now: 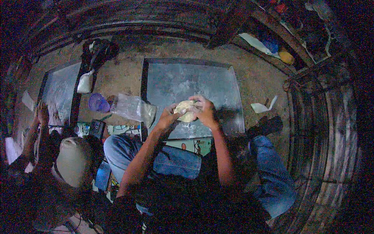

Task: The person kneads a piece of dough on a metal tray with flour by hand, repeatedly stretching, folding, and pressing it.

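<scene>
A pale, soft lump of dough is held in both hands, over the dusty metal tray. My left hand curls round its left side, thumb on the front. My right hand grips its right side with fingers over the top. Just left of the tray lie a clear plastic bag and a purple round container.
A co-worker's hands work at a second tray on the left. A white bag lies beside that tray, with a phone below. A white paper piece sits right, near a slatted wall.
</scene>
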Demonstrator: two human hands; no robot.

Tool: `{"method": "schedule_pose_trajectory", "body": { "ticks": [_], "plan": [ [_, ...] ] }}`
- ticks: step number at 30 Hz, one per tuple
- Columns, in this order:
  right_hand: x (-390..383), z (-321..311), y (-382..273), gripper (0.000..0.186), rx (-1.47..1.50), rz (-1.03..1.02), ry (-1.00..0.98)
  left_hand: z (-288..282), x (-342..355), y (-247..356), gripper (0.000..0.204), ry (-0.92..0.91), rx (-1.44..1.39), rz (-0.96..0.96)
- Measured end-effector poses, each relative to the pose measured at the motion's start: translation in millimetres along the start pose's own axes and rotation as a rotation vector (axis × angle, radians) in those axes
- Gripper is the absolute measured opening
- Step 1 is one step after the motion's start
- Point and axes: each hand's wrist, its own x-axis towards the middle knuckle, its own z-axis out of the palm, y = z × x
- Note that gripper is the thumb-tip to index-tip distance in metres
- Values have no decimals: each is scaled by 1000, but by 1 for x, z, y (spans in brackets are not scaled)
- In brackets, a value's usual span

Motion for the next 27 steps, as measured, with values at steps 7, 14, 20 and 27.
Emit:
{"method": "schedule_pose_trajectory", "body": {
  "ticks": [7, 14, 20, 27],
  "plan": [
    [4, 5, 68, 30, -338, 42, 383, -4, 2, -5, 46, -1, 22, -83],
    [-4, 23, 55, 50, -686, 212, 394, 3, -19, 8, 47, -137, 31, -5],
    [-2, 19, 81, 46, -796, 236, 414, 0, 1, -12, 50, -13, 206, -78],
    [1, 8, 99, 31, -574, 71, 155, -19, 12, -23, 55, -88, 305, -97]
  ]
}}
